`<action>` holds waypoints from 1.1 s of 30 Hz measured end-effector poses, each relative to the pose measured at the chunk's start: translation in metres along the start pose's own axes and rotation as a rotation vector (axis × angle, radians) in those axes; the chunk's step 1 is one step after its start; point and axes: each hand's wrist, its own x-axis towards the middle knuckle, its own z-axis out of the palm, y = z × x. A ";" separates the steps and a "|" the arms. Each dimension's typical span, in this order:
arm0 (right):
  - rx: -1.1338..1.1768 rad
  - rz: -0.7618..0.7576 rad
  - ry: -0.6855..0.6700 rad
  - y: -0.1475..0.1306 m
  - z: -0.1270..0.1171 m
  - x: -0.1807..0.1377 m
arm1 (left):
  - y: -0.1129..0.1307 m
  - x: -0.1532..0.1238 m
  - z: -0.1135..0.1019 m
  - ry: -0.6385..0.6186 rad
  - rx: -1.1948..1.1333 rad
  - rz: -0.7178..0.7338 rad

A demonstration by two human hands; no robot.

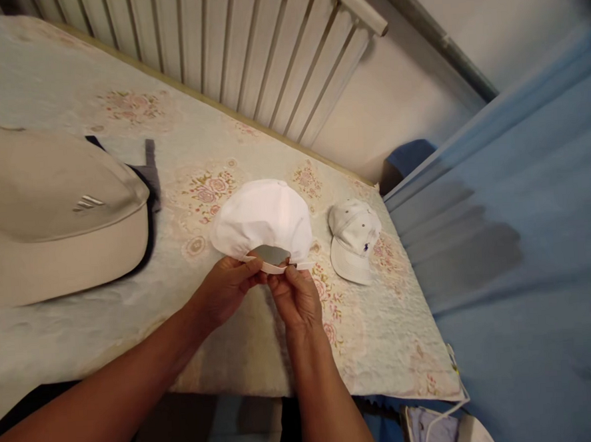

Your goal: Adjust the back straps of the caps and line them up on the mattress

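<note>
A white baseball cap (267, 213) is held up in front of me, its back opening and adjustable strap turned my way. My left hand (229, 285) pinches the strap on the left side of the opening. On the right side, near the strap's buckle, the fingers of my right hand (296, 293) are closed on the same strap. A smaller pale cap (355, 240) with a small dark emblem lies to the right. At the left is a large beige cap (63, 195) with a striped logo, very close to the camera.
A floral quilted cover (263, 343) spreads over the surface beneath the caps. Behind it stands a white radiator (205, 46) against the wall. A blue curtain (523, 267) hangs along the right edge, and a cable and a box-like item (433, 429) sit below at the lower right.
</note>
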 end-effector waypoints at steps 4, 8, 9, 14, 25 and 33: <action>0.047 0.010 0.049 -0.002 -0.001 0.002 | 0.001 0.001 -0.001 0.043 -0.033 -0.008; 0.066 0.011 0.055 -0.005 0.000 0.002 | 0.004 0.000 0.000 0.054 -0.035 -0.020; 0.069 0.008 0.055 -0.006 0.001 0.002 | 0.006 0.000 0.000 0.051 -0.034 -0.021; 0.123 0.006 0.080 -0.009 -0.002 0.003 | 0.012 0.000 -0.002 -0.026 -0.016 -0.021; 0.241 0.073 0.314 -0.016 -0.002 0.008 | 0.011 0.005 -0.014 -0.006 -0.241 -0.051; 0.228 0.065 0.321 -0.016 -0.003 0.009 | 0.014 0.009 -0.013 0.074 -0.304 -0.048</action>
